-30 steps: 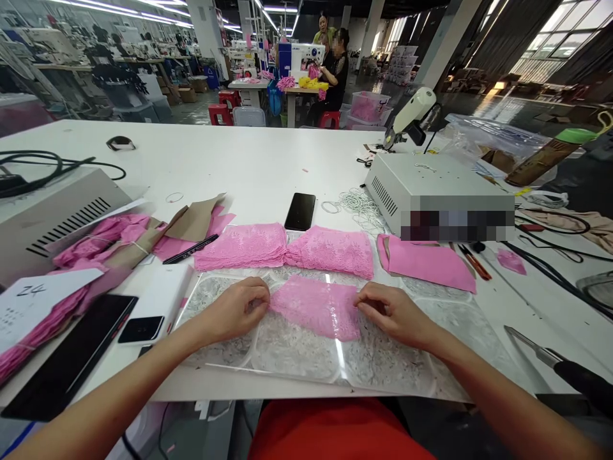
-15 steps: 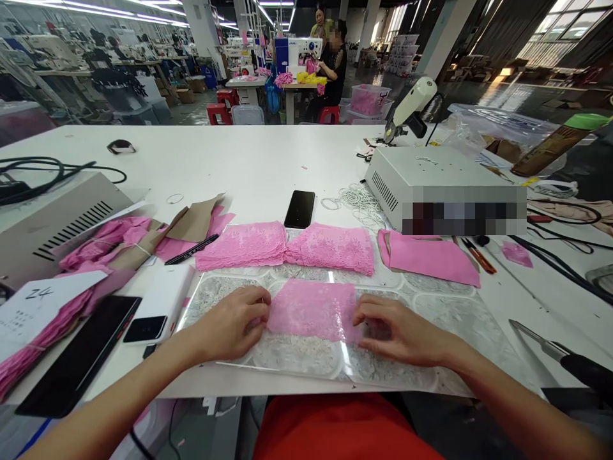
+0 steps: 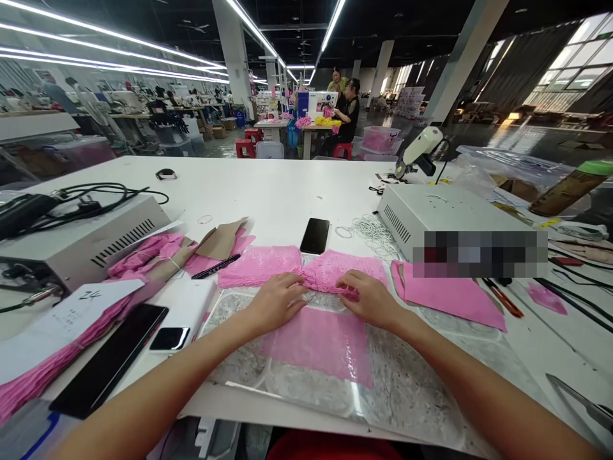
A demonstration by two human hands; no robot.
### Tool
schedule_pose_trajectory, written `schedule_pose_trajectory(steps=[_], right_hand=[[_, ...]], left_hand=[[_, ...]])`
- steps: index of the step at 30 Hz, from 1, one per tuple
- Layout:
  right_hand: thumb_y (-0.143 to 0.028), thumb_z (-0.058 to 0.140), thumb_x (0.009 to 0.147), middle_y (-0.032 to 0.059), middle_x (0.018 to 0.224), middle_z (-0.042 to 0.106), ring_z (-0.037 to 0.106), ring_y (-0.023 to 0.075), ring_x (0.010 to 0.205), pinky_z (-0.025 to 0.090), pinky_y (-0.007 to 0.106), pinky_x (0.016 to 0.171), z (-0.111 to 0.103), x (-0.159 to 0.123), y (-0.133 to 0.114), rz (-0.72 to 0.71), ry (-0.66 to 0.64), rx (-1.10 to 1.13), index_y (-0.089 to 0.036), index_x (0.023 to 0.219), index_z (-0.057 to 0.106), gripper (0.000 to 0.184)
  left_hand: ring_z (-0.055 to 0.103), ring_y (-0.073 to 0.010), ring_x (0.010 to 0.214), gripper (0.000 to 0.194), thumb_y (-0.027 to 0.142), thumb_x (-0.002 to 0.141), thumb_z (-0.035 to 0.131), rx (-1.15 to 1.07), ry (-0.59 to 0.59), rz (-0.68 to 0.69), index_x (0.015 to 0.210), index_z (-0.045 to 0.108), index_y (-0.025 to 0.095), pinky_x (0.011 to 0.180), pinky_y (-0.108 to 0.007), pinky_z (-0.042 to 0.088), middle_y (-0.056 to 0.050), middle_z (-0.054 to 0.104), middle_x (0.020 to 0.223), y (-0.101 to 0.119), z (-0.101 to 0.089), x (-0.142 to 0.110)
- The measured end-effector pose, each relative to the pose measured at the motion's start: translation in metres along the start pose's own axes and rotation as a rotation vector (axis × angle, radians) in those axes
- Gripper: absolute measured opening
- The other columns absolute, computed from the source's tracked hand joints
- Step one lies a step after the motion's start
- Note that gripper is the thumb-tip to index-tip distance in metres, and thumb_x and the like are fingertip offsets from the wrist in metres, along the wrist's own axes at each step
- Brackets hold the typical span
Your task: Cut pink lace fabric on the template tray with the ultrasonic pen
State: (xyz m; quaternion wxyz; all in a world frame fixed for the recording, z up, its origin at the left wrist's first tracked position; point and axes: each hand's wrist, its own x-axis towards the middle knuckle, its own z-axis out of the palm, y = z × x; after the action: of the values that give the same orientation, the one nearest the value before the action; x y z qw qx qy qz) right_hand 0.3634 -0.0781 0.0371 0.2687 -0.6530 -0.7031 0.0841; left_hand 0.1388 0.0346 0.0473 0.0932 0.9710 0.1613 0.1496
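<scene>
A single sheer pink lace piece (image 3: 320, 345) lies flat on the clear mat with a grey marbled pattern (image 3: 407, 383). Behind it are two stacks of pink lace pieces, one on the left (image 3: 261, 262) and one on the right (image 3: 345, 265), their inner ends meeting. My left hand (image 3: 275, 300) reaches the front of the stacks near where they meet, thumb apart from the stretched fingers. At the right stack's front edge, my right hand (image 3: 366, 297) pinches lace between thumb and fingers; how many layers it has is hidden.
A phone (image 3: 315, 235) lies behind the stacks. Right are folded pink fabric (image 3: 450, 294), a grey machine box (image 3: 450, 204) and a black-handled tool (image 3: 584, 399). Left are a pen (image 3: 215, 266), a white box (image 3: 184, 306), bundled pink fabric (image 3: 71, 345) and another grey box (image 3: 110, 236).
Both hands have left the sides of the single lace piece and moved forward to the stacks. My right hand has taken hold of lace there. The camera view has tilted up.
</scene>
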Motion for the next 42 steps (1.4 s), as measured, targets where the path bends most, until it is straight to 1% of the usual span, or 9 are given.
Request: schedule_pose_trajectory(steps=[4,8,11,19,24,29,34,39,42], right_hand=[[-0.011,0.060,0.076,0.0097,0.095,0.065,0.059,0.0222,0.092,0.047,0.033,0.077,0.017,0.018,0.002,-0.049,-0.022,-0.062,-0.018,0.087,0.062,0.013],[-0.018,0.049,0.088,0.0077,0.086,0.066,0.059,0.0187,0.082,0.045,0.030,0.072,0.018,0.024,0.009,-0.015,-0.019,-0.035,-0.018,0.080,0.063,0.016],[-0.023,0.049,0.088,0.0042,0.079,0.066,0.056,0.0149,0.070,0.042,0.027,0.064,0.015,0.028,0.017,0.031,-0.016,0.041,-0.018,0.078,0.064,0.019],[-0.032,0.045,0.085,-0.0034,0.053,0.043,0.037,0.0101,0.053,0.029,0.025,0.052,0.012,0.034,0.021,0.107,-0.024,0.239,-0.018,0.055,0.046,0.033],[-0.033,0.045,0.083,-0.0036,0.054,0.041,0.036,0.0100,0.054,0.028,0.025,0.052,0.007,0.033,0.020,0.138,-0.021,0.299,-0.018,0.056,0.044,0.031],[-0.034,0.047,0.081,-0.0028,0.056,0.048,0.041,0.0105,0.054,0.033,0.025,0.052,0.003,0.032,0.019,0.141,-0.014,0.323,-0.018,0.060,0.050,0.027],[-0.035,0.064,0.071,0.0011,0.077,0.062,0.049,0.0128,0.062,0.038,0.026,0.057,0.006,0.041,0.009,0.140,0.098,0.301,-0.019,0.083,0.061,0.021],[-0.031,0.052,0.081,-0.0001,0.060,0.059,0.050,0.0129,0.057,0.037,0.027,0.056,0.001,0.052,0.004,0.199,0.231,0.341,-0.019,0.069,0.061,0.019],[-0.032,0.054,0.079,0.0002,0.058,0.061,0.053,0.0134,0.055,0.041,0.027,0.055,-0.010,0.050,0.006,0.264,0.328,0.386,-0.019,0.067,0.062,0.019]], left_hand=[[0.054,-0.0266,0.123,0.025,0.020,0.087,0.063,0.000,0.015,0.005,0.111,0.067,0.022,0.106,-0.045,0.040,-0.009,0.062,0.129,-0.006,0.020,0.033],[0.057,-0.0260,0.120,0.025,0.023,0.087,0.063,-0.024,0.008,-0.009,0.112,0.067,0.022,0.105,-0.047,0.039,-0.009,0.065,0.126,-0.014,0.029,0.041],[0.057,-0.0251,0.120,0.026,0.025,0.087,0.063,-0.047,0.012,-0.023,0.112,0.067,0.021,0.106,-0.047,0.038,-0.009,0.064,0.127,-0.017,0.029,0.039],[0.057,-0.0270,0.115,0.035,0.040,0.080,0.071,-0.024,0.133,-0.136,0.107,0.065,0.018,0.108,-0.049,0.032,-0.010,0.065,0.119,0.004,0.039,0.055],[0.058,-0.0255,0.106,0.008,0.018,0.084,0.059,0.032,0.223,-0.192,0.090,0.065,0.018,0.109,-0.052,0.028,-0.009,0.066,0.106,0.011,0.045,0.067],[0.060,-0.0226,0.099,0.018,0.010,0.086,0.051,0.035,0.256,-0.152,0.088,0.067,0.019,0.102,-0.048,0.036,-0.007,0.066,0.099,0.003,0.037,0.070],[0.061,-0.0192,0.097,0.018,0.014,0.090,0.053,-0.016,0.247,-0.062,0.092,0.069,0.022,0.093,-0.037,0.043,-0.004,0.067,0.098,0.003,0.028,0.075],[0.058,-0.0200,0.102,0.015,0.018,0.093,0.050,-0.043,0.302,-0.140,0.100,0.063,0.018,0.091,-0.036,0.043,-0.007,0.065,0.104,0.017,0.025,0.077],[0.057,-0.0243,0.099,0.017,0.034,0.091,0.056,-0.034,0.297,-0.207,0.093,0.061,0.018,0.090,-0.042,0.042,-0.009,0.063,0.100,0.033,0.032,0.077]])
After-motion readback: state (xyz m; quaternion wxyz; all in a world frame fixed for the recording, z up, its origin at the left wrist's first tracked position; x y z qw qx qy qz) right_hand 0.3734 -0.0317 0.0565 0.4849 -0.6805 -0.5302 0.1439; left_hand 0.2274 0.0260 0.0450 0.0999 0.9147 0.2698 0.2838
